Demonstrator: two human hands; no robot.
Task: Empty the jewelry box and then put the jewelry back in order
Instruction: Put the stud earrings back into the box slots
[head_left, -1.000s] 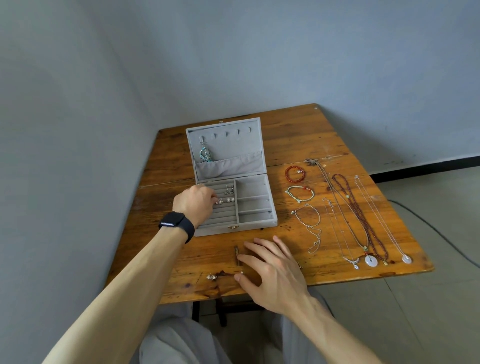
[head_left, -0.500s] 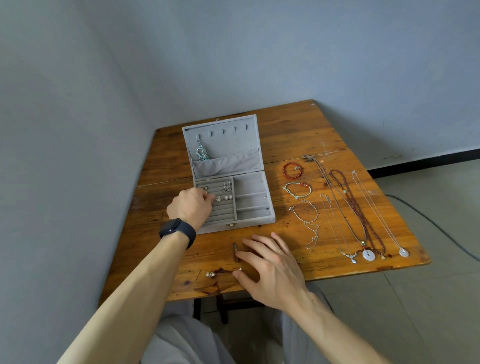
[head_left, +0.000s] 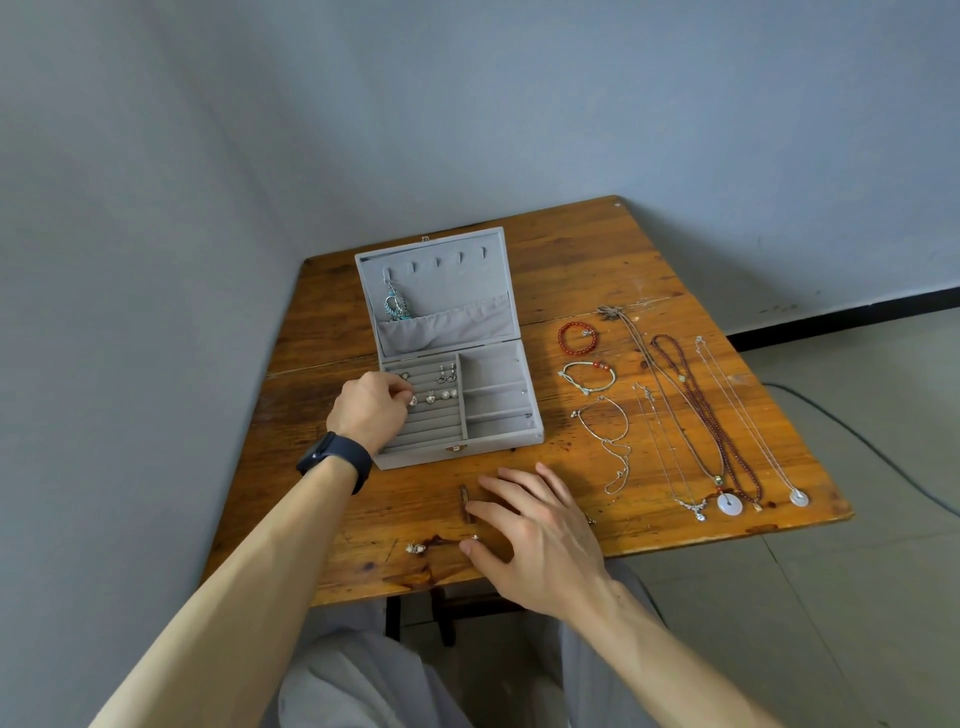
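A wooden table (head_left: 571, 270) is seen from above. At the left, a left hand (head_left: 371, 408) wearing a dark watch (head_left: 335, 460) is curled over the ring slots of an open grey jewelry box (head_left: 498, 415), fingertips pinched beside small earrings (head_left: 434, 397); what is pinched cannot be told. In the middle, the right hand (head_left: 535, 530) is laid flat, fingers spread. To the right, bracelets (head_left: 587, 376) and necklaces (head_left: 701, 415) are laid out in rows.
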